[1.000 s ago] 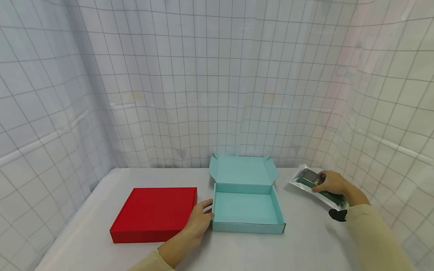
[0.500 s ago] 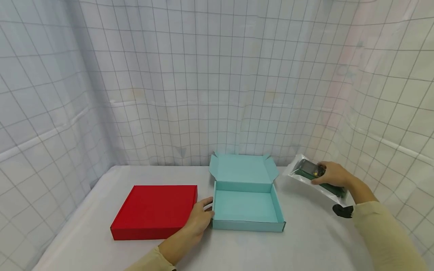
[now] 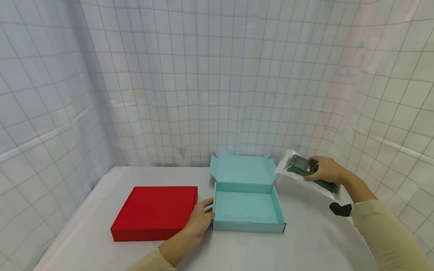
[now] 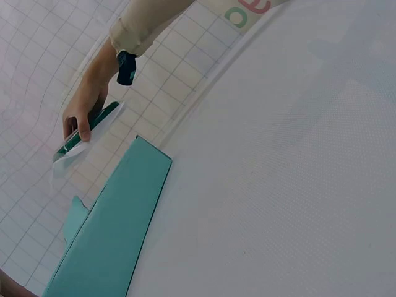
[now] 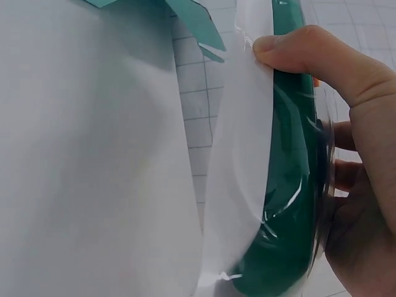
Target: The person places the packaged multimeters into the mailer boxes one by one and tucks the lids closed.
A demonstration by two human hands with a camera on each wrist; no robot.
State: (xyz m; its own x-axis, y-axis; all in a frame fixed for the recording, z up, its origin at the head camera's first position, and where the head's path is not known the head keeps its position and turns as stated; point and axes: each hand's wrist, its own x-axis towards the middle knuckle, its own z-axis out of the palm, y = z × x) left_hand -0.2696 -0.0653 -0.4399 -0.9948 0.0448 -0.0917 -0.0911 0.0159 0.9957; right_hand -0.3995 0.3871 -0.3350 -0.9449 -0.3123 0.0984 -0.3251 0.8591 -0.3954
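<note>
My right hand (image 3: 327, 169) grips a green handheld device (image 3: 300, 165) with a dark screen, packed in a clear plastic bag (image 3: 286, 160). In the right wrist view the thumb (image 5: 309, 59) presses one side of the bag and the fingers curl round the other. The package is held tilted above the white table, right of a teal cardboard box (image 3: 249, 226). That box stands with its lid (image 3: 242, 169) raised and nothing inside. My left hand (image 3: 198, 222) rests with its fingertips against the box's left wall, fingers loosely bent.
A closed red box (image 3: 156, 210) lies on the white table (image 3: 244, 252) left of the teal box, close to my left wrist. White gridded curtains (image 3: 217, 82) stand behind the table and on both sides. A black wrist strap (image 3: 340, 209) hangs under my right wrist.
My right hand has lifted the bagged green device off the table and brought it slightly left, toward the teal box's lid. The left hand and both boxes stay in place.
</note>
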